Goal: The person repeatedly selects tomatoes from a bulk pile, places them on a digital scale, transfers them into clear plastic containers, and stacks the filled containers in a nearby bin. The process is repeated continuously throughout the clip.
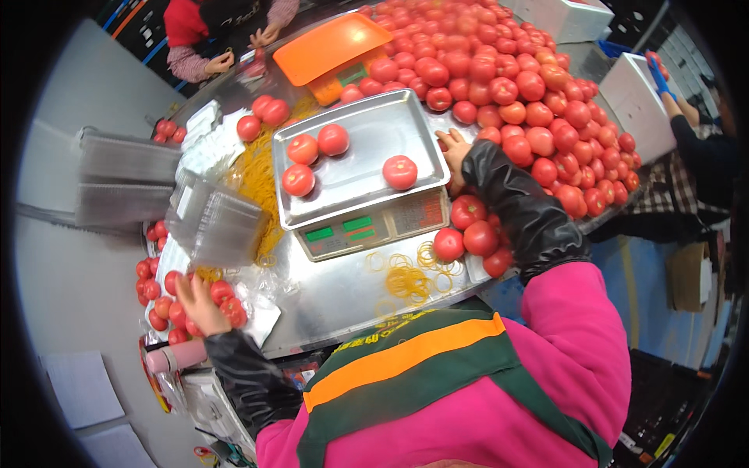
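Observation:
Several red tomatoes [399, 172] lie apart in the metal tray [357, 202] of a digital scale [374, 225]. My right hand [455, 153] is at the tray's right edge, over tomatoes beside the scale; its fingertips are spread, and whether it grips one cannot be told. My left hand [202, 305] reaches over a group of tomatoes [232, 312] at the lower left, its fingers apart and partly blurred; what lies under the palm is hidden. Yellow rubber bands [408, 282] lie on the metal table in front of the scale.
A large tomato heap [538, 117] covers the back right. An orange scale tray [330, 47] stands behind. Clear plastic packaging [216, 225] and more rubber bands [257, 169] lie left. A pink bottle [177, 355] is near my left sleeve. Co-workers' hands [219, 62] show at the back left.

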`<state>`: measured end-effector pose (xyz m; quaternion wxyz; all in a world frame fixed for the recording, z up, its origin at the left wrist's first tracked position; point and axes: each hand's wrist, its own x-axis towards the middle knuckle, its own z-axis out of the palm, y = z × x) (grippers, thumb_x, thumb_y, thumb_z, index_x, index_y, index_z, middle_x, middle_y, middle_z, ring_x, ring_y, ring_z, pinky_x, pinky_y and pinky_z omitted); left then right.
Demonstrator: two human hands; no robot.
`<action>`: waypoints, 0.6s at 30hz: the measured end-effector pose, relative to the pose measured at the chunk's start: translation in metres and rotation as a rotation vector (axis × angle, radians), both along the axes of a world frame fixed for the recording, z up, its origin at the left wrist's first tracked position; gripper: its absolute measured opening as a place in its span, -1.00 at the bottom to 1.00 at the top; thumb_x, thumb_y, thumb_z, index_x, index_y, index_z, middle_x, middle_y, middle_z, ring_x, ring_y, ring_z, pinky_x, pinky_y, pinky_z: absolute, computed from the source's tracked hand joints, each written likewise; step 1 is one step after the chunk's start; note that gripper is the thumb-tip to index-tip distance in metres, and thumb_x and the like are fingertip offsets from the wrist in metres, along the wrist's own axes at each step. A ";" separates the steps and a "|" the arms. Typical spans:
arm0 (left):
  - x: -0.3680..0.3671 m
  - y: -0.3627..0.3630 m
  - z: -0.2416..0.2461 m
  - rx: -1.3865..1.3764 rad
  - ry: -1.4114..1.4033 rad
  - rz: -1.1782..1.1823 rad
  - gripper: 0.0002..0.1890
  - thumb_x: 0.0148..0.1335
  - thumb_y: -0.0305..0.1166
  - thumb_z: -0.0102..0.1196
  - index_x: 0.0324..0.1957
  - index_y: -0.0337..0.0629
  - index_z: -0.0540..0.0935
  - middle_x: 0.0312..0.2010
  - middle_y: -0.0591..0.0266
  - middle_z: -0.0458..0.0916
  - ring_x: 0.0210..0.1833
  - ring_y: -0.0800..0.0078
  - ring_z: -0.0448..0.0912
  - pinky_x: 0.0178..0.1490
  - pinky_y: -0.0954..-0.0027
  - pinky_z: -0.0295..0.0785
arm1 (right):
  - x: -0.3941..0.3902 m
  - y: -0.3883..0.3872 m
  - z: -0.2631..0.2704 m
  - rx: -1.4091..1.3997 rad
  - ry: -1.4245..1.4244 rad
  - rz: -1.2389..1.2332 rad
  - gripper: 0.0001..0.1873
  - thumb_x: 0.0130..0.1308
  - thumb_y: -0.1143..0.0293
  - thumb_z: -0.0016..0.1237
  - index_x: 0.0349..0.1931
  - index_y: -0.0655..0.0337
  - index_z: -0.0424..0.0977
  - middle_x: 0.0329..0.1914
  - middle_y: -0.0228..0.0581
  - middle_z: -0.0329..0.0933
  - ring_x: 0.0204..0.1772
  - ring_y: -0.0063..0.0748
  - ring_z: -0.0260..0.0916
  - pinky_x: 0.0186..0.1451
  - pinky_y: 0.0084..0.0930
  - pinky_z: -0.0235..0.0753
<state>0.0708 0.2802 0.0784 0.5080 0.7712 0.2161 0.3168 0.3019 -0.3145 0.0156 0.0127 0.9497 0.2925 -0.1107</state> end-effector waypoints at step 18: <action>0.203 -0.171 -0.024 0.272 0.118 -0.664 0.03 -0.10 -0.23 0.41 0.42 -0.21 0.16 0.40 -0.22 0.11 0.46 -0.02 0.14 0.47 0.21 0.09 | 0.011 -0.052 0.013 1.378 0.294 -0.630 -0.37 0.05 0.10 0.26 0.06 0.32 0.47 0.21 -0.17 0.22 0.14 -0.36 0.32 0.16 -0.44 0.38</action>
